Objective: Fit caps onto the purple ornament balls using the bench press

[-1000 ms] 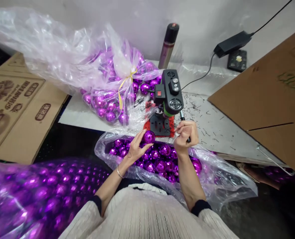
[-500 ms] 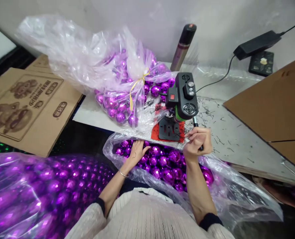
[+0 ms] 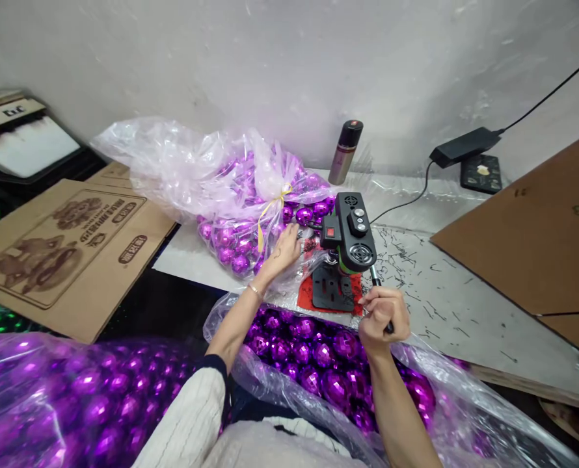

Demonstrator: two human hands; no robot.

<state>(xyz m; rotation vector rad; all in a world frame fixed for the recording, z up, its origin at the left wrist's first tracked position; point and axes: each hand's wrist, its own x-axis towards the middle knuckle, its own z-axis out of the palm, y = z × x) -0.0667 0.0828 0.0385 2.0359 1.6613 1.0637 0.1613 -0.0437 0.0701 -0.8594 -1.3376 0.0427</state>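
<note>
My right hand (image 3: 383, 315) is wrapped round the black lever handle (image 3: 376, 281) of a small black bench machine (image 3: 355, 227) that looks like a mini drill press. Below the machine's head lies its slotted base plate (image 3: 332, 288), on a red sheet (image 3: 305, 296). My left hand (image 3: 285, 250) reaches over the table to the left of the machine, fingers stretched forward beside loose shiny purple balls (image 3: 304, 216); its fingertips are partly hidden. An open plastic bag of purple faceted balls (image 3: 323, 354) lies in front of my body, below both forearms.
A tied clear bag of purple balls (image 3: 231, 244) stands left on the table, by a spray can (image 3: 345, 153). Thin black bits (image 3: 416, 276) litter the right side. Cardboard (image 3: 69, 247) lies left, more cardboard (image 3: 528, 240) right. A power adapter (image 3: 465, 146) sits behind.
My left hand has moved from the open bag of balls up onto the table, left of the machine. My right hand keeps its grip on the lever handle. The view has tilted up.
</note>
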